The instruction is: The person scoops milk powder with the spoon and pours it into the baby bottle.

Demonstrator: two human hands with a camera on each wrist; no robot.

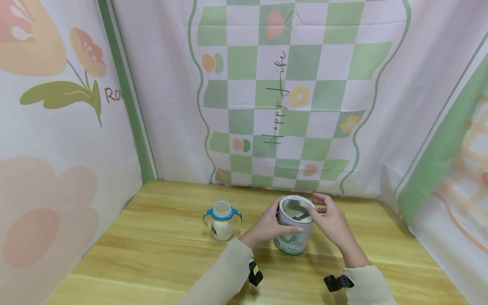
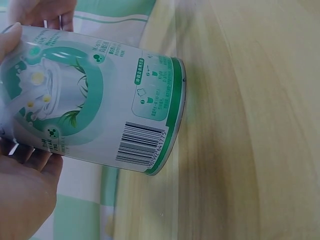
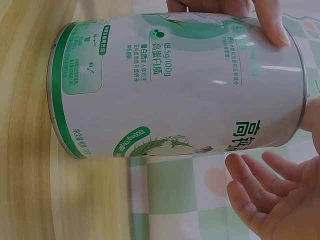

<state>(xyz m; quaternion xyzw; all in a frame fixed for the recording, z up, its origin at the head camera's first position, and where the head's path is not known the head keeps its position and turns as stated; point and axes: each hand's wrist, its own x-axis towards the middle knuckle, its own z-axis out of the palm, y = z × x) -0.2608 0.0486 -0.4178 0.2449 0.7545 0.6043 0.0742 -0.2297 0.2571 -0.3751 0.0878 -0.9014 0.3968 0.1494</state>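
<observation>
A white and green milk powder can stands open on the wooden table, with a scoop lying inside. My left hand grips the can's left side, thumb across the front; the left wrist view shows the can against that hand's palm. My right hand is at the can's right rim, thumb touching the edge. In the right wrist view its fingers are spread and relaxed beside the can, holding nothing.
A small baby bottle with blue handles and a translucent cap stands left of the can. Patterned cloth walls close in the table at the back and both sides. Bare wood lies in front and to the left.
</observation>
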